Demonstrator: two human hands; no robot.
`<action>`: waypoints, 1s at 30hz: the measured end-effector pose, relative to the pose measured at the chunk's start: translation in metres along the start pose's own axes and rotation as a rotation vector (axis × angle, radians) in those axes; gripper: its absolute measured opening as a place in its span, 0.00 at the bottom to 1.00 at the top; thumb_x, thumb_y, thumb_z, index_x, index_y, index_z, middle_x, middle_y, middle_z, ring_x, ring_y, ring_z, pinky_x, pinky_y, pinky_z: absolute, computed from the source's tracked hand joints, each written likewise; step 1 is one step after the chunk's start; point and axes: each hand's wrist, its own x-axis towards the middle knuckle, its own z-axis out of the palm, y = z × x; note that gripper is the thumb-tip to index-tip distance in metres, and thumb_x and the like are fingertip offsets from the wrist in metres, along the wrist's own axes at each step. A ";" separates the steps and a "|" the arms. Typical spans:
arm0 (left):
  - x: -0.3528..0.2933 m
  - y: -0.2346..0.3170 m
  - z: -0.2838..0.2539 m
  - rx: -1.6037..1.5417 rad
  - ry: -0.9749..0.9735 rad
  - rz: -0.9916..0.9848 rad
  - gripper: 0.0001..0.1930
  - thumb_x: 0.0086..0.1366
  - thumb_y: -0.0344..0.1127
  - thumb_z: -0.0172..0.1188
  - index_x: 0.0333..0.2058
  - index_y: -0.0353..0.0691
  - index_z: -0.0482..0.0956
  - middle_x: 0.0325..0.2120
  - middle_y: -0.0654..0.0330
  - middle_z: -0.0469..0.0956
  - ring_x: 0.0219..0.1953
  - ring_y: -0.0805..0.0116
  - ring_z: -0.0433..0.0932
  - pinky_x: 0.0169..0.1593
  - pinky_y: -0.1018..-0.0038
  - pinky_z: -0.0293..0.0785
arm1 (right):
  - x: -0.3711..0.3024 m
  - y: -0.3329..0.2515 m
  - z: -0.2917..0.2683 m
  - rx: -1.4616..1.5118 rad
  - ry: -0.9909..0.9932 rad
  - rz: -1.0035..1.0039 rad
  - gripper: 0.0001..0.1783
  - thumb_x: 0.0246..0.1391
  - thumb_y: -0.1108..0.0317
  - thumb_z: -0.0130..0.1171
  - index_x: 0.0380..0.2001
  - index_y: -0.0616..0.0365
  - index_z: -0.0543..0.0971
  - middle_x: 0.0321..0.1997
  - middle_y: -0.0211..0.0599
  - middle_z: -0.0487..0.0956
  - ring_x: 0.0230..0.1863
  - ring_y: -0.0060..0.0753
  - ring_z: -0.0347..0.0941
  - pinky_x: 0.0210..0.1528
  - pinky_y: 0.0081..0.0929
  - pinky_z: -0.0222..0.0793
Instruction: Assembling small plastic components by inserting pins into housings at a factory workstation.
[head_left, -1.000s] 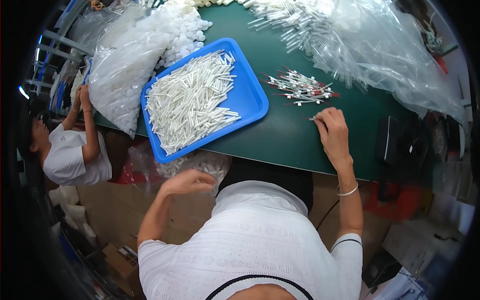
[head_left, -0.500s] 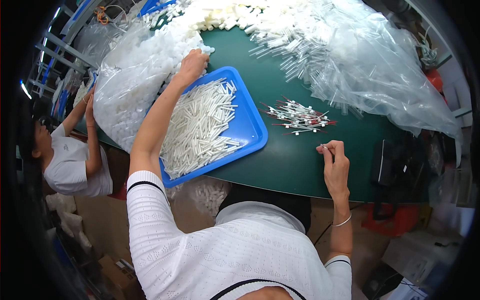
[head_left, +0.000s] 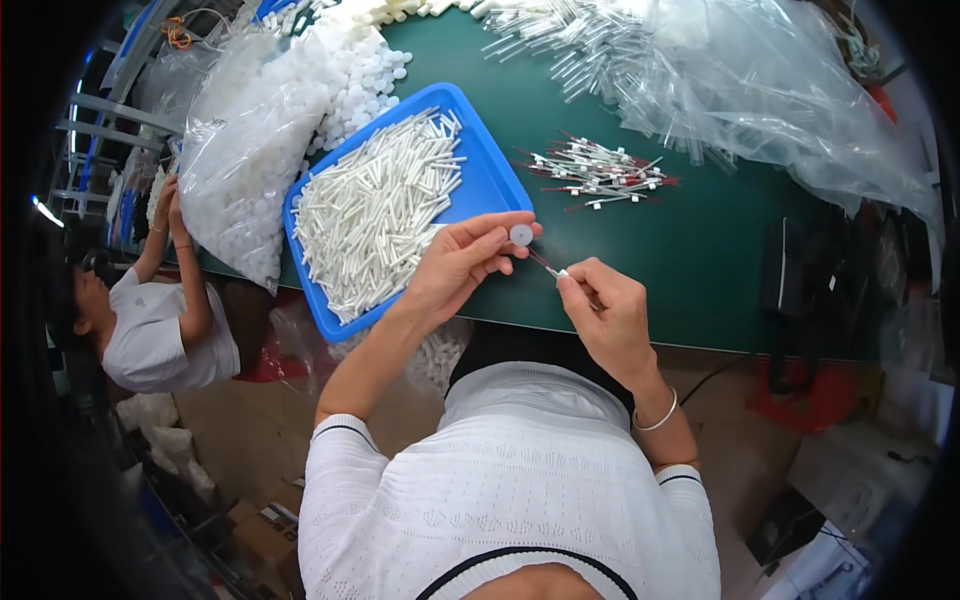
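Note:
My left hand (head_left: 455, 265) pinches a round, whitish plastic cap (head_left: 521, 235) between thumb and fingers, over the right edge of the blue tray. Close on its right, my right hand (head_left: 612, 312) is closed on a thin stick (head_left: 543, 264) with a dark red end and a white part at the fingertips. The red end points up at the cap; whether the two touch I cannot tell. Many short white tubes (head_left: 375, 205) lie in the blue tray (head_left: 490, 190). Beyond my hands, similar red-tipped sticks (head_left: 600, 172) lie in a loose heap on the green table (head_left: 690, 270).
A plastic bag (head_left: 245, 150) spills round white caps (head_left: 365, 85) at the left. Clear tubes (head_left: 590, 60) and a large clear plastic bag (head_left: 770, 90) cover the far right. A dark object (head_left: 790, 270) is at the right edge. Another person (head_left: 165, 335) sits at left.
My left hand has come back from the pile of caps with a cap in its fingers. My right hand has moved left to meet it, holding the stick. The view has shifted slightly.

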 end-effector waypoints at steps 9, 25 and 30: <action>-0.018 -0.021 0.009 0.046 0.001 0.019 0.16 0.68 0.30 0.53 0.52 0.31 0.74 0.46 0.51 0.78 0.37 0.77 0.77 0.39 0.83 0.76 | -0.013 0.003 0.000 -0.073 0.046 -0.048 0.06 0.49 0.77 0.60 0.22 0.62 0.74 0.16 0.35 0.72 0.14 0.26 0.67 0.17 0.24 0.62; -0.017 -0.029 0.011 0.155 -0.061 0.017 0.16 0.62 0.28 0.60 0.49 0.34 0.76 0.42 0.60 0.79 0.40 0.77 0.76 0.41 0.80 0.75 | -0.013 0.002 -0.003 -0.112 -0.004 -0.134 0.03 0.50 0.76 0.60 0.26 0.62 0.75 0.23 0.37 0.76 0.19 0.35 0.73 0.20 0.28 0.67; -0.018 -0.049 0.015 -0.052 -0.056 0.056 0.12 0.62 0.27 0.61 0.44 0.34 0.76 0.39 0.60 0.77 0.40 0.76 0.75 0.45 0.79 0.72 | -0.017 0.012 0.012 -0.065 -0.007 -0.121 0.03 0.55 0.73 0.58 0.31 0.61 0.75 0.25 0.39 0.75 0.22 0.40 0.73 0.22 0.31 0.67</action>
